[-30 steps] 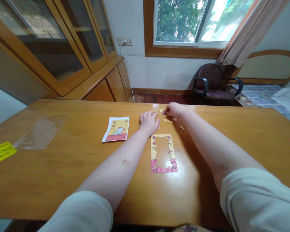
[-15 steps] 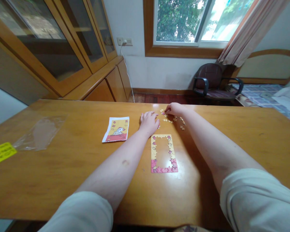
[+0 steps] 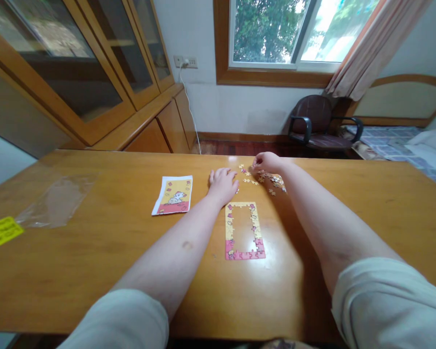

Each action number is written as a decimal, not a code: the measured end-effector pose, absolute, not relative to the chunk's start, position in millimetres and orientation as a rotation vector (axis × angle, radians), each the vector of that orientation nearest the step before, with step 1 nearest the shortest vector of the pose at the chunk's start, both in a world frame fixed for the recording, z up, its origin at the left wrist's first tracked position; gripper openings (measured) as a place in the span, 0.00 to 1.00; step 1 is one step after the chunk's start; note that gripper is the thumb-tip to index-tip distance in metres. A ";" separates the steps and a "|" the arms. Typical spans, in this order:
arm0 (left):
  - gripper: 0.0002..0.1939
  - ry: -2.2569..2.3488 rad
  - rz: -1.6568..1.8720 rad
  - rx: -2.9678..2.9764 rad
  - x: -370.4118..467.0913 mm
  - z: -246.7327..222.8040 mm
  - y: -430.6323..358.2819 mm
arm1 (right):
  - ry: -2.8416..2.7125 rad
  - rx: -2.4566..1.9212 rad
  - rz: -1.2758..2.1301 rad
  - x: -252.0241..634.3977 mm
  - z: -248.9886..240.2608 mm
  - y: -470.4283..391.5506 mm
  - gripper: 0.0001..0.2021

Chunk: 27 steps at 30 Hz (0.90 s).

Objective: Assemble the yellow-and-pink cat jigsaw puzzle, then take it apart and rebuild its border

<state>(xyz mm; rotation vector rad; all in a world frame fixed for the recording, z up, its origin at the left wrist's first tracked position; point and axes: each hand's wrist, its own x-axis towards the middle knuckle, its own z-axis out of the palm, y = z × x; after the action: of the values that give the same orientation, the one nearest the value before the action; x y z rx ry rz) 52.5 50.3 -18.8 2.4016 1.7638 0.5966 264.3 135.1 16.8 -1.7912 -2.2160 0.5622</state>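
Note:
Loose jigsaw puzzle pieces (image 3: 277, 181) lie scattered toward the far edge of the table. Above their right part is my right hand (image 3: 267, 163), its fingers curled together; whether a piece is between the fingertips is hidden. My left hand (image 3: 223, 184) rests on the table left of the pieces, fingers spread, with a small piece (image 3: 237, 191) beside its thumb. Nearer to me lies the joined puzzle border (image 3: 229, 247), yellow above and pink below, with bare table inside it. Left of my left hand is a reference picture sheet (image 3: 175, 195) showing a white animal.
A clear plastic bag (image 3: 58, 201) and a yellow label (image 3: 2, 234) lie on the left of the wooden table (image 3: 105, 257). Glass-fronted cabinets (image 3: 94, 68) stand at the left. Beyond the table are a chair (image 3: 318, 121) and a bed (image 3: 388, 140).
My right hand has shifted a little to the right over the loose pieces, uncovering more of them. The left hand stays in place. The view has moved slightly.

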 end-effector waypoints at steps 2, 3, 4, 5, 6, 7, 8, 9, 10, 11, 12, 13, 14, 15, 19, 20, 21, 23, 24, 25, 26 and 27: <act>0.17 1.765 0.619 2.413 51.5 -17.4 48.8 | -2.015 -1.802 0.615 283.7 15.2 121.6 0.09; 0.17 1.770 0.646 2.421 51.0 -15.6 47.3 | -1.933 -1.815 0.614 293.6 12.8 111.7 0.11; 0.17 1.775 0.680 2.433 50.5 -12.8 45.4 | -1.875 -1.824 0.620 302.8 9.5 100.3 0.12; 0.17 1.781 0.716 2.450 50.2 -9.1 42.9 | -1.820 -1.845 0.635 310.7 5.3 87.9 0.12; 0.16 1.786 0.742 2.477 50.2 -4.5 40.2 | -1.760 -1.859 0.650 317.1 0.6 75.2 0.12; 0.17 1.792 0.752 2.508 50.4 0.7 37.4 | -1.708 -1.868 0.662 321.8 -4.4 63.3 0.12; 0.17 1.812 0.740 2.531 51.0 6.2 34.8 | -1.694 -1.863 0.675 325.0 -9.2 52.7 0.12; 0.17 1.850 0.705 2.539 52.0 11.7 32.9 | -1.681 -1.864 0.654 327.0 -13.8 44.1 0.11; 0.17 1.892 0.652 2.536 53.4 16.6 31.9 | -1.681 -1.876 0.602 328.2 -18.0 37.7 0.11; 0.17 1.925 0.591 2.530 55.2 20.6 32.2 | -1.686 -1.885 0.541 328.7 -21.7 33.7 0.11; 0.17 1.938 0.531 2.530 57.2 23.4 34.0 | -1.687 -1.895 0.464 329.0 -24.9 31.8 0.12; 0.19 1.928 0.480 2.540 59.5 24.8 37.3 | -1.689 -1.903 0.385 329.1 -27.7 31.5 0.12; 0.20 1.894 0.434 2.563 61.9 24.7 41.9 | -1.695 -1.905 0.315 329.1 -29.9 32.4 0.12; 0.21 1.848 0.388 2.593 64.4 23.3 47.6 | -1.707 -1.901 0.256 329.2 -31.7 33.9 0.12; 0.24 1.767 0.204 2.615 72.1 9.7 72.4 | -1.737 -1.877 0.151 329.9 -34.5 37.5 0.15; 0.24 1.757 0.157 2.604 72.7 5.7 76.9 | -1.723 -1.865 0.137 330.2 -34.4 36.8 0.15; 0.25 1.751 0.127 2.595 72.4 2.0 80.3 | -1.711 -1.848 0.123 330.5 -34.3 35.6 0.15; 0.26 1.759 0.109 2.588 68.7 -3.4 83.2 | -1.719 -1.790 0.095 330.9 -33.9 32.2 0.14; 0.26 1.770 0.118 2.588 65.3 -5.0 82.9 | -1.738 -1.756 0.084 330.8 -33.8 30.5 0.14; 0.25 1.779 0.130 2.588 61.3 -5.6 81.5 | -1.768 -1.717 0.076 330.4 -33.8 28.8 0.14; 0.24 1.785 0.141 2.588 56.9 -5.2 79.2 | -1.806 -1.675 0.070 329.8 -33.8 27.3 0.14; 0.22 1.782 0.147 2.594 52.5 -4.0 76.1 | -1.846 -1.635 0.064 329.0 -33.8 25.9 0.13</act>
<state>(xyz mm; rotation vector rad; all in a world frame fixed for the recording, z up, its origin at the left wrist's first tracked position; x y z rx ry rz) 52.5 76.1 -4.0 2.5942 1.7821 0.1470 329.0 25.9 -33.8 -1.6352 -1.8458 0.0641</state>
